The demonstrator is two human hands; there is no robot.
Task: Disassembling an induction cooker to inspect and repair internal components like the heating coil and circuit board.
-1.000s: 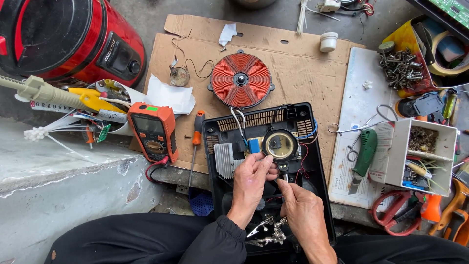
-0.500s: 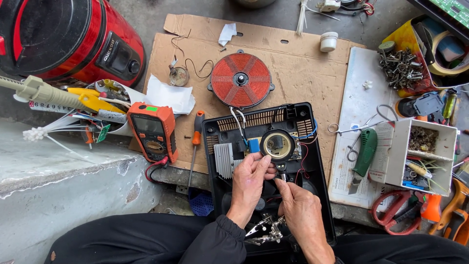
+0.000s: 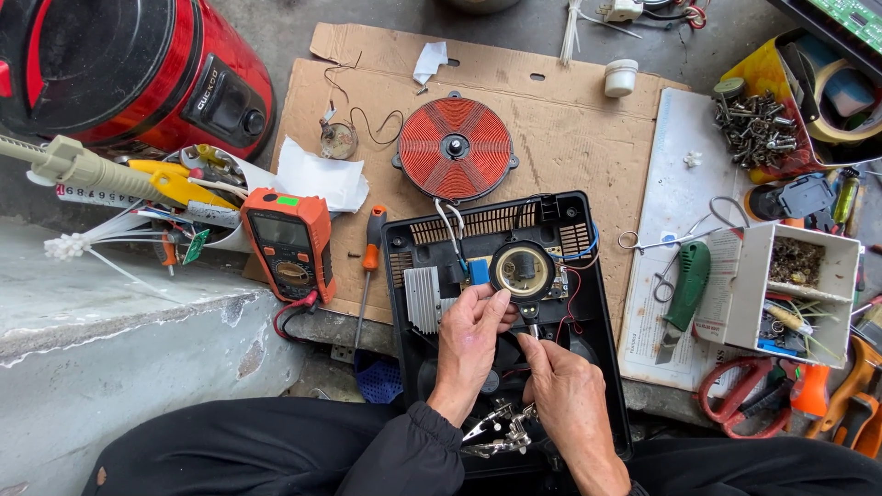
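- Left hand (image 3: 470,338) is over the middle of the open black appliance housing (image 3: 602,303), fingers curled, thumb tip touching the rim of the round magnifier lens (image 3: 523,271). Whether it grips anything beneath, can't tell.
- Right hand (image 3: 568,393) sits just below the lens, fingers pinched together at the magnifier's stem. What's in the pinch is too small to make out.
- Lens hangs over the circuit board inside the housing. Finned aluminium heatsink (image 3: 422,298) to the left of it, red and blue wires to the right.
- Clip stand with alligator clips (image 3: 496,432) lies at the near end of the housing, between the wrists.
- Housing rests on the near edge of a flattened cardboard sheet (image 3: 570,119).
- Red copper induction coil (image 3: 455,149) lies on the cardboard just beyond the housing, joined to it by white leads.
- Orange-handled screwdriver (image 3: 367,266) lies just left of the housing; orange multimeter (image 3: 288,243) beyond that.
- Red cylindrical appliance (image 3: 119,64) at far left.
- Right side: green-handled knife (image 3: 684,289) and scissors (image 3: 675,234) on white paper, a white parts box (image 3: 795,285), a pile of screws (image 3: 755,129), and red pliers (image 3: 744,395).
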